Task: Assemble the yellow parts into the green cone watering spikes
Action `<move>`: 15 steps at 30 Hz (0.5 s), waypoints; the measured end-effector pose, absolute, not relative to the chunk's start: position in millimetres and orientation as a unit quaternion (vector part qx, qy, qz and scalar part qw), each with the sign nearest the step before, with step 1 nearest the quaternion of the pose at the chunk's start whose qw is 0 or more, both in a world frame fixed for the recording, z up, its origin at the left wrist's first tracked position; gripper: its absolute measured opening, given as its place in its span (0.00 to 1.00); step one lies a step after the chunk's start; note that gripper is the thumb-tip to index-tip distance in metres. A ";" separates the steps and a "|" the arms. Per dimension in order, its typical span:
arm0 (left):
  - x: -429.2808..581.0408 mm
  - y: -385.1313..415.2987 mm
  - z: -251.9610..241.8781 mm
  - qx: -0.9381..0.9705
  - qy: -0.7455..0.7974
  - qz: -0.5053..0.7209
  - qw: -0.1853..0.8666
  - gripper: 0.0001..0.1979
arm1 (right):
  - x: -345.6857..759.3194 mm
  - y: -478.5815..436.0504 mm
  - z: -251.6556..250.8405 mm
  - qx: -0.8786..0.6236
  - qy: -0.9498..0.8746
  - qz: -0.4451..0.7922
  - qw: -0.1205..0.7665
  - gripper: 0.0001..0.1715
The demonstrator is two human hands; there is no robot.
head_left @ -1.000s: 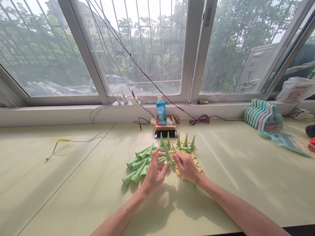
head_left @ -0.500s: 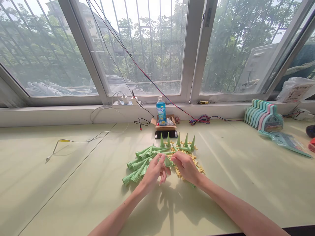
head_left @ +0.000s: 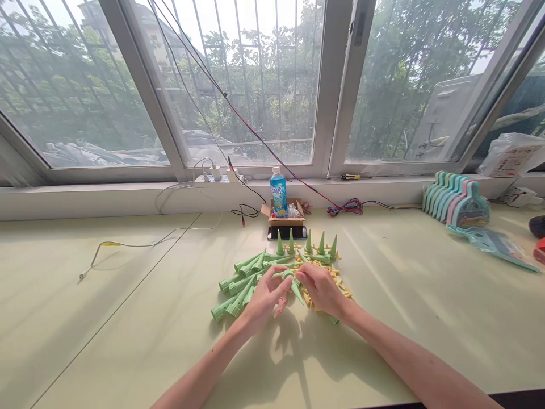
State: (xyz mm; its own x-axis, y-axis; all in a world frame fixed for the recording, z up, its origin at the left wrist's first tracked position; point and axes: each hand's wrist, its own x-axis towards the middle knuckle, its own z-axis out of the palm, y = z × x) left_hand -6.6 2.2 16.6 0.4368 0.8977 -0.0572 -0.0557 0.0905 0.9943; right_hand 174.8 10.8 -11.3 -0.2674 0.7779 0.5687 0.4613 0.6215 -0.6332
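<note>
My left hand [head_left: 266, 301] and my right hand [head_left: 322, 289] meet over a heap of parts on the pale green table [head_left: 128, 318]. Between their fingertips they pinch one green cone spike [head_left: 294, 287], its tip pointing down toward me. Left of the hands lies a pile of green cone spikes [head_left: 240, 281] on their sides. Under and right of my right hand are small yellow pieces [head_left: 340, 287]. Behind the hands a row of green spikes [head_left: 306, 244] stands upright, tips up.
A blue drink bottle [head_left: 278, 199] stands in a small cardboard box [head_left: 284, 216] with a black phone [head_left: 286, 232] in front. Cables [head_left: 140, 243] trail at left, red wires [head_left: 347, 207] by the sill. Pastel plastic items [head_left: 455, 201] stand at far right.
The green spike between my hands has turned over: it pointed up a second ago and now tips down toward me. Both hands stayed in place.
</note>
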 end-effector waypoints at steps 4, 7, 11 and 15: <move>-6.8 1.3 15.4 0.588 0.390 0.381 0.597 0.23 | 174.2 11.7 -13.3 -0.407 -0.776 0.190 0.444 0.24; -7.2 1.1 13.1 0.605 0.390 0.379 0.582 0.22 | 174.0 12.2 -14.3 -0.409 -0.776 0.196 0.438 0.24; -7.2 -0.9 10.3 0.654 0.392 0.387 0.519 0.18 | 174.0 12.3 -14.5 -0.413 -0.777 0.197 0.433 0.24; -5.9 -3.6 7.6 0.709 0.403 0.403 0.415 0.15 | 173.3 10.6 -12.9 -0.415 -0.778 0.202 0.426 0.24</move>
State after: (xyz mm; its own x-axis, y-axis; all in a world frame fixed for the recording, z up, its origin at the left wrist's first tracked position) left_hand -5.9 -3.6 7.6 0.3507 0.9061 0.2368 0.2364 -0.3304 0.9138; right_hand 173.3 10.6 -12.9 -0.2921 0.8178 0.4958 0.4728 0.5741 -0.6685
